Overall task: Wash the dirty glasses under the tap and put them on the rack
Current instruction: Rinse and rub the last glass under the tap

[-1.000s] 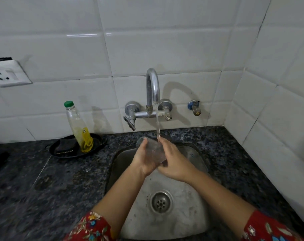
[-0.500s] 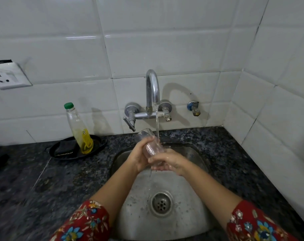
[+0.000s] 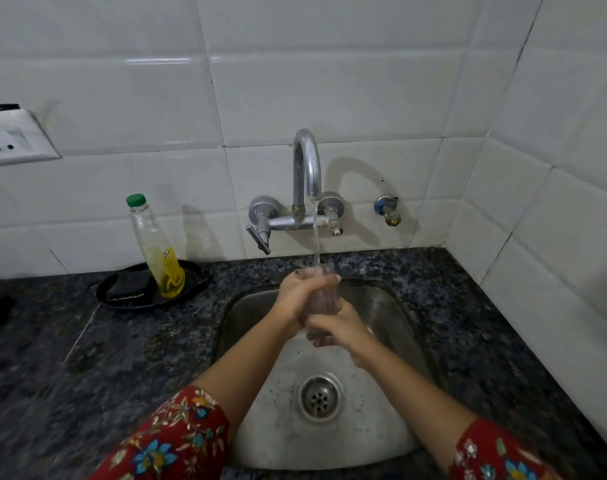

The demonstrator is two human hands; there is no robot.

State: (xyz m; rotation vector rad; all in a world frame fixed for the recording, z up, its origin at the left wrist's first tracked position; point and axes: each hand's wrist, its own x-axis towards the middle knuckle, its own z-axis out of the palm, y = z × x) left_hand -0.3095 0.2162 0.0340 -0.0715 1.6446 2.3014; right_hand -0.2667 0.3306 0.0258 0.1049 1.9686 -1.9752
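Note:
A clear glass (image 3: 324, 296) stands upright under the chrome tap (image 3: 307, 174), and the running stream falls into its mouth. My left hand (image 3: 297, 296) grips the glass from the left, fingers wrapped round its upper part. My right hand (image 3: 340, 329) holds the glass at its base from below and the right. Both hands are over the steel sink (image 3: 395, 317). No rack and no other glass is in view.
A black tray (image 3: 129, 294) on the dark granite counter left of the sink holds a green-capped bottle (image 3: 156, 251) with yellow liquid and a dark scrubber. A wall socket (image 3: 18, 138) is at far left. Tiled walls close the back and right.
The glass went from tilted to upright and now sits straight under the stream. My right hand slid down to its base and my left hand closed round its upper part.

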